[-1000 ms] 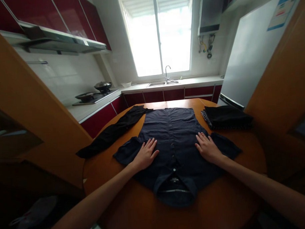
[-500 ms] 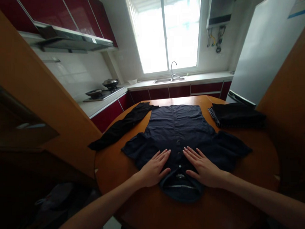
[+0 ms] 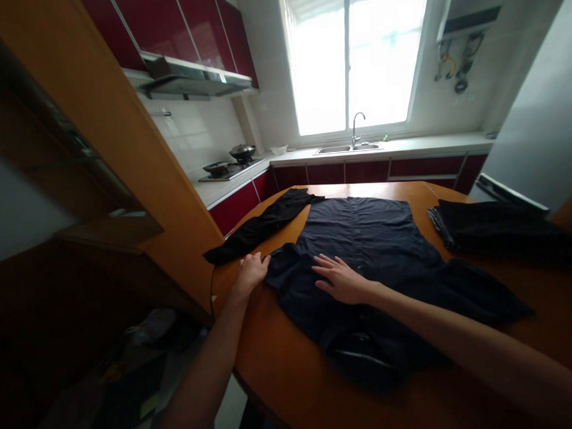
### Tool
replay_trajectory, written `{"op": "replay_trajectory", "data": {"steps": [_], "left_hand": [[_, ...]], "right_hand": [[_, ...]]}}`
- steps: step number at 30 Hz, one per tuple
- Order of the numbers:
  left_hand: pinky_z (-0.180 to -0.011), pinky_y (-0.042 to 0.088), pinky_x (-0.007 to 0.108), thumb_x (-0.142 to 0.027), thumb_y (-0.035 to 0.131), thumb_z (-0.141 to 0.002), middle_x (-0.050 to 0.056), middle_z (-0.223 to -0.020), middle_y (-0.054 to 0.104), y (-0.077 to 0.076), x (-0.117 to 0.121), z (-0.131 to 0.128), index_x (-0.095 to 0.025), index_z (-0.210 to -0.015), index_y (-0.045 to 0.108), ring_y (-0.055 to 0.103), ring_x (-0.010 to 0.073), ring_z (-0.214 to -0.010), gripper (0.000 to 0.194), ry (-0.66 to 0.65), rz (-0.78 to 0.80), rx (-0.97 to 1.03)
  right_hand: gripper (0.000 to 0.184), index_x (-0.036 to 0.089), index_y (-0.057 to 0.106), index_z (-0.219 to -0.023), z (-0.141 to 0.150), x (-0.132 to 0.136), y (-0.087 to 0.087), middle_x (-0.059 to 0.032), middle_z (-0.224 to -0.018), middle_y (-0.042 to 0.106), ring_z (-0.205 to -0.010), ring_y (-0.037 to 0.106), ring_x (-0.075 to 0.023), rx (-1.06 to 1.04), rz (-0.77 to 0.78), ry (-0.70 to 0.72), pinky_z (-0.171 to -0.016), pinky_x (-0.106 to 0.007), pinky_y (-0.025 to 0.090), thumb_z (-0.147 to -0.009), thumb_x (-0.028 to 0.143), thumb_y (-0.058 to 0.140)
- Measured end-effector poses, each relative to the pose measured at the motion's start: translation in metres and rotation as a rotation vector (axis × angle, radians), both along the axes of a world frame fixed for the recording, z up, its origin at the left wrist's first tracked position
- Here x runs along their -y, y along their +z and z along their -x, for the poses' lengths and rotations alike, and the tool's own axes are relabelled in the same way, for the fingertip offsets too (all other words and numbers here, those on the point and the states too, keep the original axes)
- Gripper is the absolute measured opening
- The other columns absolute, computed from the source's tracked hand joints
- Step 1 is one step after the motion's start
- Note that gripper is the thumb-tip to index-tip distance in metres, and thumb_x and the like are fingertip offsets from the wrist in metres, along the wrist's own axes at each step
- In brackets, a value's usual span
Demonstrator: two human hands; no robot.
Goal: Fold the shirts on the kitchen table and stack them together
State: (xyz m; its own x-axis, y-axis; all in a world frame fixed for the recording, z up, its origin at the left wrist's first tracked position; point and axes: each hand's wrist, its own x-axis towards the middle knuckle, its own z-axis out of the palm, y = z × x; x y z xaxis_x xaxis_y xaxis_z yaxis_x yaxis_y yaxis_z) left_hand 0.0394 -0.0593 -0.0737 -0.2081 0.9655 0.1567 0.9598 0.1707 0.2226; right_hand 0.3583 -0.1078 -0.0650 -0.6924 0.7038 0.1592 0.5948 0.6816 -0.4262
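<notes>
A dark navy short-sleeved shirt point(image 3: 361, 227) lies spread with its buttoned front up and its collar towards me. My left hand point(image 3: 251, 272) is closed at the edge of the left-hand sleeve, its fingertips gripping the cloth. Flat on the shirt's front, my right hand point(image 3: 342, 280) has its fingers stretched out, with the button line partly hidden under its wrist. A black garment point(image 3: 262, 226) lies in a long strip just beyond my left hand.
The round wooden table point(image 3: 272, 356) carries the clothes. On its right side sits a stack of folded dark clothes point(image 3: 497, 226). Further off are a counter with a sink point(image 3: 333, 150), a stove with pans point(image 3: 228, 171) and a fridge point(image 3: 540, 118).
Both hands were flat on the shirt and slid together near the collar. Now my left hand has gone left and gripped the sleeve, and my right hand has shifted left. The view has turned left.
</notes>
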Motion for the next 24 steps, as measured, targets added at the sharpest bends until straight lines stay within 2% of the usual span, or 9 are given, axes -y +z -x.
{"op": "replay_trajectory", "data": {"steps": [2,5,8,11,14,17,19,21,24], "left_hand": [[-0.093,0.046,0.038,-0.044,0.045,-0.099,0.02,-0.106,0.072,-0.001,-0.001,0.006,-0.015,-0.1,0.071,0.067,0.0333,-0.106,0.039,0.015,0.018,0.032],[-0.079,0.047,0.032,-0.042,0.055,-0.094,0.016,-0.095,0.074,-0.003,-0.002,0.013,-0.016,-0.088,0.069,0.07,0.0291,-0.092,0.03,0.044,0.039,0.092],[-0.068,0.044,0.029,-0.042,0.067,-0.085,0.011,-0.081,0.073,-0.006,-0.002,0.018,-0.017,-0.075,0.066,0.069,0.0264,-0.079,0.026,0.055,0.067,0.155],[-0.06,0.04,0.027,-0.041,0.072,-0.078,0.005,-0.063,0.066,-0.007,-0.001,0.019,-0.02,-0.059,0.059,0.065,0.0225,-0.068,0.031,0.033,0.098,0.221],[-0.057,0.037,0.025,-0.033,0.071,-0.075,0.002,-0.059,0.062,-0.005,0.002,0.017,-0.02,-0.057,0.055,0.061,0.0189,-0.064,0.027,0.015,0.085,0.272],[-0.055,0.037,0.024,-0.025,0.066,-0.072,-0.001,-0.06,0.058,0.0,0.003,0.014,-0.02,-0.06,0.052,0.058,0.0163,-0.061,0.019,-0.001,0.054,0.316],[-0.056,0.04,0.023,-0.023,0.065,-0.072,-0.002,-0.062,0.058,0.009,0.002,0.011,-0.02,-0.063,0.052,0.057,0.0154,-0.062,0.015,-0.028,0.03,0.349],[-0.059,0.044,0.023,-0.025,0.064,-0.072,-0.002,-0.068,0.06,0.023,-0.001,0.005,-0.019,-0.072,0.055,0.059,0.0148,-0.065,0.012,-0.063,-0.004,0.383],[-0.061,0.048,0.023,-0.031,0.066,-0.074,-0.001,-0.076,0.062,0.05,-0.006,-0.021,-0.018,-0.086,0.057,0.061,0.0149,-0.07,0.02,-0.184,-0.089,0.53]], "right_hand": [[0.057,0.02,0.043,-0.153,0.019,-0.011,-0.004,-0.0121,-0.164,0.028,-0.154,0.019,-0.0282,0.008,0.008,0.074,-0.122,-0.059,0.017,-0.102,0.046,0.042],[0.06,0.02,0.041,-0.154,0.034,-0.02,-0.012,-0.0121,-0.164,0.029,-0.153,0.021,-0.0278,0.027,0.016,0.153,-0.123,-0.057,0.015,-0.102,0.05,0.04],[0.06,0.019,0.04,-0.155,0.037,-0.022,-0.019,-0.0117,-0.163,0.031,-0.153,0.023,-0.0261,0.039,0.001,0.187,-0.124,-0.055,0.014,-0.103,0.05,0.038],[0.061,0.019,0.037,-0.156,0.034,-0.023,-0.024,-0.0111,-0.163,0.03,-0.153,0.022,-0.0247,0.021,-0.023,0.192,-0.124,-0.053,0.013,-0.103,0.05,0.037],[0.062,0.018,0.039,-0.155,0.034,-0.025,-0.026,-0.0118,-0.163,0.03,-0.153,0.022,-0.0254,-0.003,-0.015,0.2,-0.124,-0.054,0.012,-0.103,0.051,0.037],[0.055,0.02,0.051,-0.148,0.036,-0.028,-0.028,-0.0111,-0.16,0.039,-0.151,0.029,-0.0257,-0.079,0.02,0.195,-0.124,-0.053,0.015,-0.103,0.049,0.04],[0.044,0.022,0.063,-0.136,0.037,-0.03,-0.028,-0.0095,-0.15,0.054,-0.143,0.043,-0.0247,-0.202,0.039,0.135,-0.122,-0.048,0.025,-0.102,0.041,0.044],[0.034,0.022,0.071,-0.12,0.038,-0.033,-0.028,-0.0078,-0.131,0.069,-0.127,0.06,-0.0235,-0.382,0.055,-0.003,-0.113,-0.041,0.04,-0.098,0.033,0.047],[0.03,0.022,0.072,-0.107,0.038,-0.04,-0.026,-0.0056,-0.105,0.076,-0.098,0.071,-0.0215,-0.679,0.12,-0.252,-0.092,-0.034,0.053,-0.096,0.03,0.046]]}}
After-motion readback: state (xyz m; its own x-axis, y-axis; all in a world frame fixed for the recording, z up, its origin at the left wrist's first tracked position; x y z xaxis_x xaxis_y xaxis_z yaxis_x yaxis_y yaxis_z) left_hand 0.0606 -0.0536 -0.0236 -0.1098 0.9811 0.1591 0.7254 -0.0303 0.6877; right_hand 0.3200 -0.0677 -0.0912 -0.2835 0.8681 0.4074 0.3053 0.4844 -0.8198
